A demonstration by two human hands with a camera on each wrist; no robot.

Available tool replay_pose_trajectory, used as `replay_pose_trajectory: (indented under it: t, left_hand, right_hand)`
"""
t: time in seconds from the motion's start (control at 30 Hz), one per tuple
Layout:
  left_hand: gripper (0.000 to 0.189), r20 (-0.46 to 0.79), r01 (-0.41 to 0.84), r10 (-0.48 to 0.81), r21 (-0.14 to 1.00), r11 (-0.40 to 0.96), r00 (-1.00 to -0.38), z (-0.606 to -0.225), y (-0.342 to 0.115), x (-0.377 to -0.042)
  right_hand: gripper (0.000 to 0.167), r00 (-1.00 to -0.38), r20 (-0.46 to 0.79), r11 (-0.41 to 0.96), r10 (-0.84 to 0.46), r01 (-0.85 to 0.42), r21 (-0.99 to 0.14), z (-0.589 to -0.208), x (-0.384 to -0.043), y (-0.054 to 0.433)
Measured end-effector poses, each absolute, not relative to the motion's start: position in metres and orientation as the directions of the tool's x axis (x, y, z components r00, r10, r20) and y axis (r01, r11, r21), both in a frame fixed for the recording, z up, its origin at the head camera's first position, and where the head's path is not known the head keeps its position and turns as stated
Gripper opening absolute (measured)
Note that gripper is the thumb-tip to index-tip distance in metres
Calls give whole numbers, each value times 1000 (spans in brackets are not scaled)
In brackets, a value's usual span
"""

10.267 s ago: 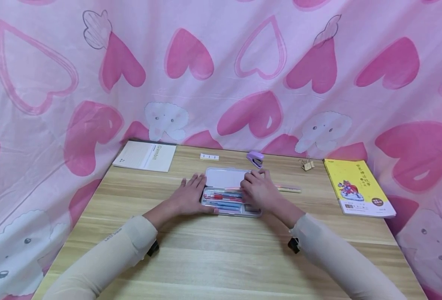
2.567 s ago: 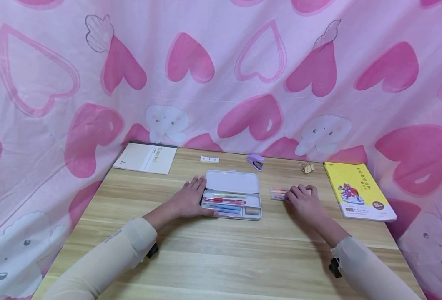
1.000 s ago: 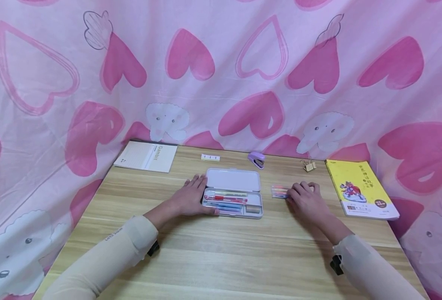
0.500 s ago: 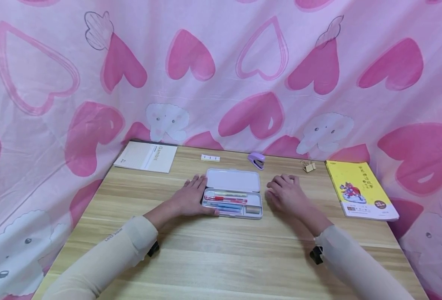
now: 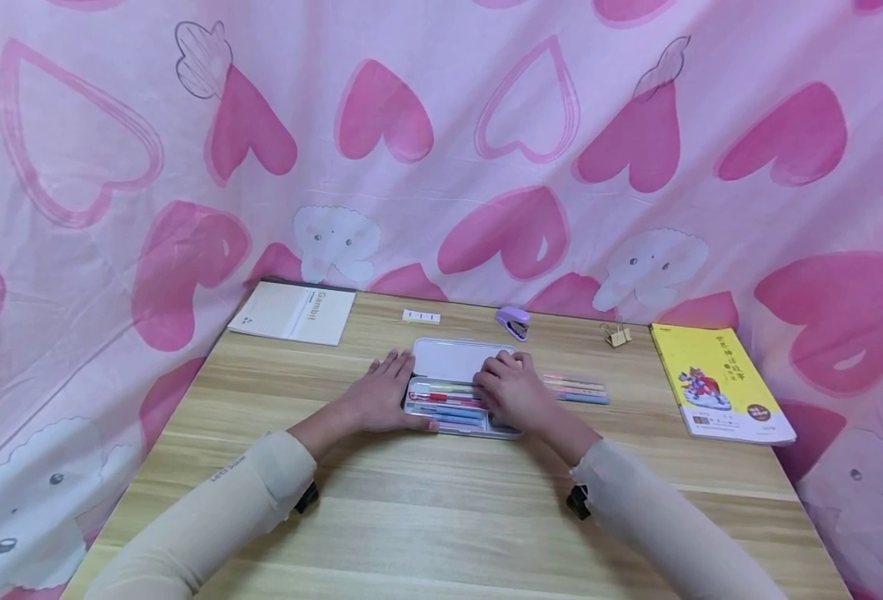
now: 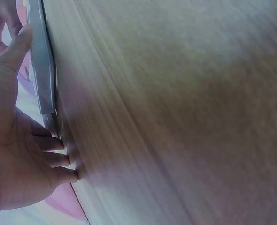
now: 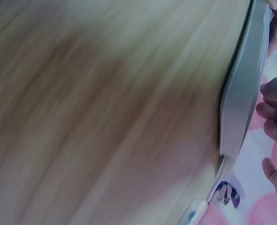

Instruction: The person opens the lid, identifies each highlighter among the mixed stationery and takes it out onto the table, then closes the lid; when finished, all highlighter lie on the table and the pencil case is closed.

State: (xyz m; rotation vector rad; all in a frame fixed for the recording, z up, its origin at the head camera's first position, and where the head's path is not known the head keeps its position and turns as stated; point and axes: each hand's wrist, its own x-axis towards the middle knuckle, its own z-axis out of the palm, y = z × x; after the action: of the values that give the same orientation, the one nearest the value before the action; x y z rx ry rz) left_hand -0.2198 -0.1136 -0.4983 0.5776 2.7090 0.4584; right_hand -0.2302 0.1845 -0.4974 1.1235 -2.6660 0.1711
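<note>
A pale pencil case (image 5: 466, 358) lies with its lid folded back, holding several pens, a red one (image 5: 441, 397) and blue ones (image 5: 445, 412) among them. My left hand (image 5: 385, 398) rests against the case's left end, thumb along the front edge and fingers spread behind. Over the right part of the case is my right hand (image 5: 520, 396), fingers loosely bent above the pens; I see nothing held in it. In the right wrist view its fingertips (image 7: 268, 112) hover near the case rim. Several pens (image 5: 576, 389) lie side by side on the table, right of the case.
Along the back lie a notebook (image 5: 295, 312), a small white strip (image 5: 421, 317), a purple stapler (image 5: 513, 322) and a gold binder clip (image 5: 617, 335). A yellow book (image 5: 719, 379) lies at the right edge. A pink heart-patterned curtain (image 5: 389, 183) hangs behind.
Ten seconds ago fewer pens lay right of the case; now there are several. My right hand has moved left from those pens to over the case. My left hand stays put.
</note>
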Motion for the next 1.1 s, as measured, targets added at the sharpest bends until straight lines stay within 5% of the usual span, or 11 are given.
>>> replay_pose_trajectory:
  t: [0.4, 1.1]
  left_hand:
    - [144, -250, 336, 441, 370, 866, -862, -499, -115, -221]
    - [144, -261, 325, 436, 377, 867, -861, -499, -114, -220]
  right_hand:
    - [9, -628, 256, 653, -735, -757, 19, -505, -230, 171]
    - [12, -749, 93, 753, -656, -658, 20, -500, -232, 151]
